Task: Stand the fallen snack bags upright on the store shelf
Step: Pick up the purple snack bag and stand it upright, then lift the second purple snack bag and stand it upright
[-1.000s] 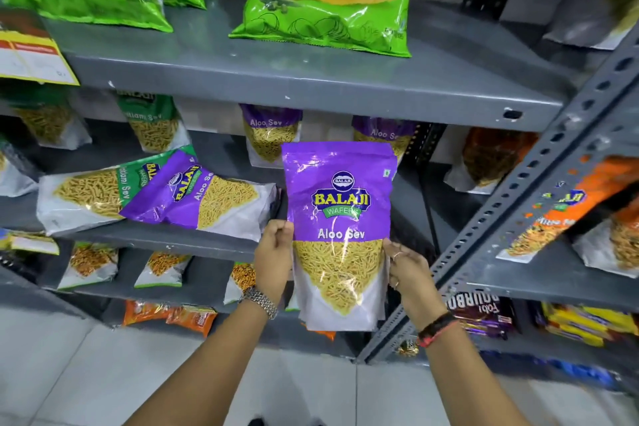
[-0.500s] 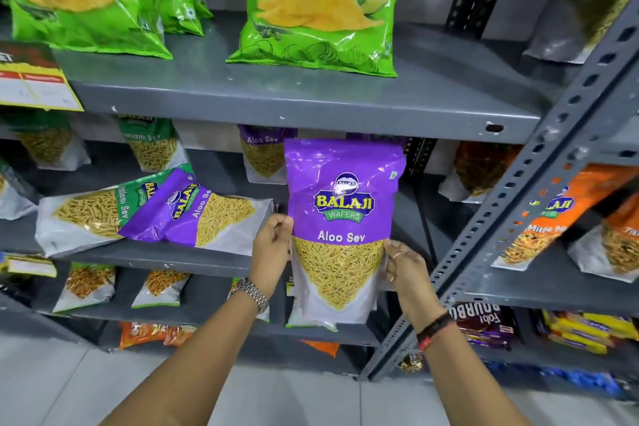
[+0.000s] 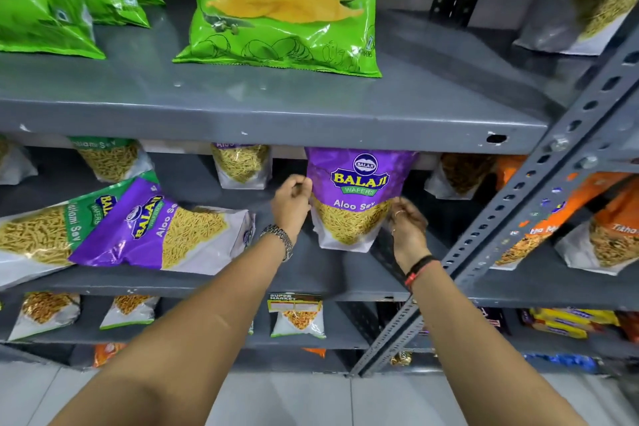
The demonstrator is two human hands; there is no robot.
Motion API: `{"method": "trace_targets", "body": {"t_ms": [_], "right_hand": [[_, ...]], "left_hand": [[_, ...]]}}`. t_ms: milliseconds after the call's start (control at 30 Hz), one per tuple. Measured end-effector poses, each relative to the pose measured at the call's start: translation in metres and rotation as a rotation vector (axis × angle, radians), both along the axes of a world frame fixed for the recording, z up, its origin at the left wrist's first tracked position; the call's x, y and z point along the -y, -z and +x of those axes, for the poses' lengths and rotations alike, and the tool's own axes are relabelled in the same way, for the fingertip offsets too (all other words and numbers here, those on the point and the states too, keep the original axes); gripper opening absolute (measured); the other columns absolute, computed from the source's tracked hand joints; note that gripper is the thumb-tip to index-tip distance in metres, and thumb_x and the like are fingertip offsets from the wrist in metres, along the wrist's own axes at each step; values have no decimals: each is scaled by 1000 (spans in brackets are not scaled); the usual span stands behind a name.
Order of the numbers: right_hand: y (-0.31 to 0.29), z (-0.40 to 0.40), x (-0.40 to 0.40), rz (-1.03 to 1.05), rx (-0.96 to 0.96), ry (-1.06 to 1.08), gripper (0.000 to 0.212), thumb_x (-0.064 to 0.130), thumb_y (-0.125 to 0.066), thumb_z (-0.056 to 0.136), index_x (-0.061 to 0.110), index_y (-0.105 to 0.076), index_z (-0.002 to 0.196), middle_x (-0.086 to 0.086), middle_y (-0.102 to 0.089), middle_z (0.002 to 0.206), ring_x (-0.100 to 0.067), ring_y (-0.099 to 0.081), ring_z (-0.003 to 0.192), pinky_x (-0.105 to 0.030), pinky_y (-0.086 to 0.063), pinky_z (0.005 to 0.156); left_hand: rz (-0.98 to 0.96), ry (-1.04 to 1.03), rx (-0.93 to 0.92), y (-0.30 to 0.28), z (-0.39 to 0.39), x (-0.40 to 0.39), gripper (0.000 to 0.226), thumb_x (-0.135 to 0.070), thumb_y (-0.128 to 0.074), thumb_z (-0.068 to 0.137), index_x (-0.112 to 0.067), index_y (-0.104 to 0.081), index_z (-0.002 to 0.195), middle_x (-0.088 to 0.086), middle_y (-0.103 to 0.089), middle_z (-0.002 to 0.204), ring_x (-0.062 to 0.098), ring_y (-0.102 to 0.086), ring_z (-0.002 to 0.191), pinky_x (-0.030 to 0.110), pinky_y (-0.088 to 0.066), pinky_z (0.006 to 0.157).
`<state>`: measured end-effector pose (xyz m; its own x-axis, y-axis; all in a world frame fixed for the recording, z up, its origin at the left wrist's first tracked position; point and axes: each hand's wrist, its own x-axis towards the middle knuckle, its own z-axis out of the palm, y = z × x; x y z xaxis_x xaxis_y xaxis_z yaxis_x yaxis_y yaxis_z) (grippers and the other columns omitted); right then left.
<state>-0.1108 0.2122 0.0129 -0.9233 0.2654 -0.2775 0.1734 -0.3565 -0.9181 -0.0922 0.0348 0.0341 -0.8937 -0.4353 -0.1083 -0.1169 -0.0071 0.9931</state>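
The purple-and-white plastic Aloo Sev pouch (image 3: 358, 199) is standing upright on the grey metal middle shelf (image 3: 242, 282), its long axis running vertically and its top edge tucking just under the lip of the grey shelf above (image 3: 276, 117); it is sitting toward the right end of that bay, close to the perforated grey steel upright (image 3: 539, 190); the left hand (image 3: 290, 204) is pinching the pouch's left edge at label height, and the right hand (image 3: 408, 221) is gripping the right edge a little lower, so both hands are closing on the same bag from opposite sides and neither is letting go; whether the pouch's base is bearing fully on the shelf cannot be told, since its lower rim is partly hiding behind the wrists. Outward to the left, a second purple Aloo Sev bag (image 3: 162, 232) is lying on its side, its long axis running roughly along the shelf and its top pointing left, overlapping a fallen green-and-white Ratlami Sev bag (image 3: 45, 235) lying the same way; both are lying to the left of the left hand, which is clearly the nearer one, so the next reach is probably falling to that hand, swinging the purple bag's left-pointing top up to vertical; behind, smaller pouches are standing at the back, and green crisp bags (image 3: 283, 10) are standing on the shelf above.
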Motion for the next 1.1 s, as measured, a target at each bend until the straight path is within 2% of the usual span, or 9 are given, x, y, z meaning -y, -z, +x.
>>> {"method": "trace_targets", "body": {"t_ms": [167, 300, 333, 400, 500, 633, 800, 967, 1100], "right_hand": [[7, -6, 0, 69, 15, 37, 30, -6, -51, 89, 18, -61, 76, -10, -64, 90, -24, -55, 96, -53, -44, 101], [21, 1, -1, 233, 144, -14, 15, 3, -49, 91, -2, -63, 95, -26, -62, 117, -37, -61, 110, -52, -45, 102], [30, 7, -2, 238, 211, -46, 17, 4, -48, 91, -6, -61, 97, -27, -63, 118, -33, -65, 107, -46, -50, 98], [46, 22, 2, 228, 283, -144, 14, 0, -47, 90, 0, -61, 87, -22, -66, 95, -11, -72, 64, -24, -60, 67], [57, 42, 28, 213, 322, -350, 22, -7, -43, 90, 3, -59, 80, -13, -60, 73, -8, -62, 39, -20, -56, 47], [50, 47, 89, 303, 204, -576, 24, -5, -39, 92, 4, -60, 83, -17, -62, 87, -7, -66, 51, -19, -56, 54], [27, 26, 176, 794, -89, -599, 25, 0, -45, 87, 5, -68, 93, -21, -68, 112, -35, -61, 111, -39, -43, 100], [3, -4, 249, 1116, -174, -829, 28, 14, -46, 91, 2, -66, 107, -22, -65, 120, -37, -58, 114, -38, -44, 95], [0, -20, 292, 1325, -91, -1089, 35, 22, -37, 97, -1, -61, 107, -26, -59, 127, -30, -56, 110, -31, -38, 85]], "left_hand": [[42, -28, -26, 12, -7, -2, 12, -18, -55, 91, -11, -63, 97, 10, -62, 86, 20, -55, 88, 53, -51, 95], [238, -28, -4, 26, 19, 4, 35, -21, -50, 93, -8, -54, 125, 15, -60, 127, 23, -57, 115, 38, -46, 99], [312, -32, 31, 34, 30, 6, 38, -23, -46, 95, -6, -50, 129, 17, -57, 133, 27, -55, 122, 37, -44, 99], [404, -56, 99, 53, 56, 14, 37, -21, -41, 97, -3, -48, 128, 21, -56, 133, 34, -54, 123, 39, -44, 98], [438, -110, 143, 74, 95, 33, 28, -15, -43, 96, -3, -52, 119, 21, -59, 125, 32, -60, 108, 39, -49, 92], [416, -192, 145, 86, 132, 67, 17, -14, -44, 96, -7, -59, 98, 12, -67, 98, 25, -63, 88, 29, -51, 77], [336, -388, 147, 84, 154, 126, 14, -14, -45, 95, -3, -53, 97, 8, -65, 81, 20, -61, 68, 24, -52, 60], [592, -279, 290, 71, 158, 180, 27, -18, -32, 100, -11, -45, 77, 7, -46, 71, 14, -39, 60, 16, -37, 35], [573, -80, 389, 70, 151, 196, 27, -23, -33, 100, -6, -53, 94, 11, -56, 87, 21, -50, 68, 23, -51, 56]]}}
